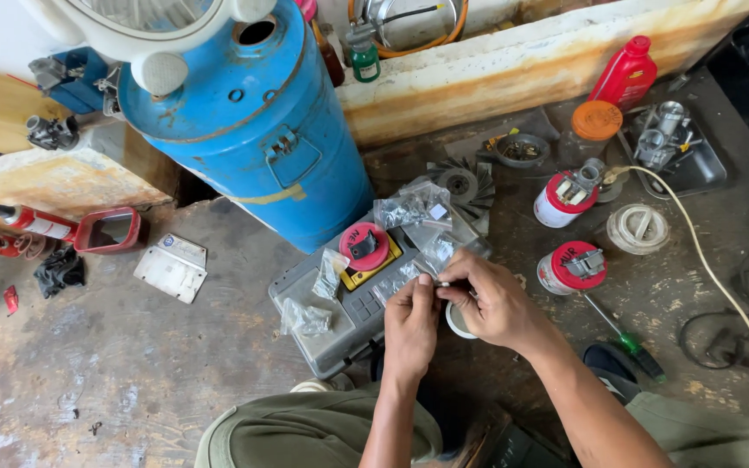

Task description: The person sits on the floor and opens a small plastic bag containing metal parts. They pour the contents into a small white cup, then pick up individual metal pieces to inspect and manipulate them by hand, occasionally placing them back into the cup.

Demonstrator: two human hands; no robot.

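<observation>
Both hands, left hand (410, 319) and right hand (489, 299), pinch a tiny, light part (440, 283); it looks slippery, best gripped by fingertips

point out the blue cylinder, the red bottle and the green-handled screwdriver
blue cylinder (262, 130), head view, on its painted side wall
red bottle (624, 78), head view, on the body below the cap
green-handled screwdriver (630, 344), head view, on the green handle

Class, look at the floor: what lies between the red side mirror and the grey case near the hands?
In the head view, a flat white plate lies on the floor between the red mirror and the grey case; the rest is bare concrete.
</observation>
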